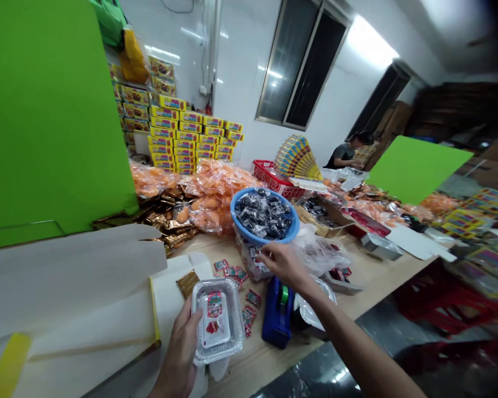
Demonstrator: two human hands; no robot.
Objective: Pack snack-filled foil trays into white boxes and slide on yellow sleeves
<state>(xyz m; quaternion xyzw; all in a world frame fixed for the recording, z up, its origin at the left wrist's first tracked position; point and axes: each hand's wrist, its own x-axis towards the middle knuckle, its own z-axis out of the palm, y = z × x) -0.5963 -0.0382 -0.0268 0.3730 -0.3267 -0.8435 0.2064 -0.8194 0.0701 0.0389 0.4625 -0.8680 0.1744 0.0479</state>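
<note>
My left hand (181, 340) holds a foil tray (237, 331), thumb over its near rim. Inside the tray lie a small red-and-teal packet (214, 303) and a smaller red piece (212, 327). My right hand (285, 264) reaches across the table, its fingers bent together just below the rim of a blue basin (233, 213). Black items in transparent wrappers (263, 213) fill that basin. Beneath it, by my fingertips, is a transparent plastic bag (255, 268) of small packets. Whatever my right fingers pinch, if anything, is hidden. Loose red-and-teal packets (249, 315) lie beside the tray.
A blue tape dispenser (276, 320) stands right of the tray. An open white carton (87, 309) covers the left side. Behind are orange bagged items (216, 193), gold-brown sachets (170, 221), and stacked yellow boxes (186, 138). Another person (344, 155) sits farther back.
</note>
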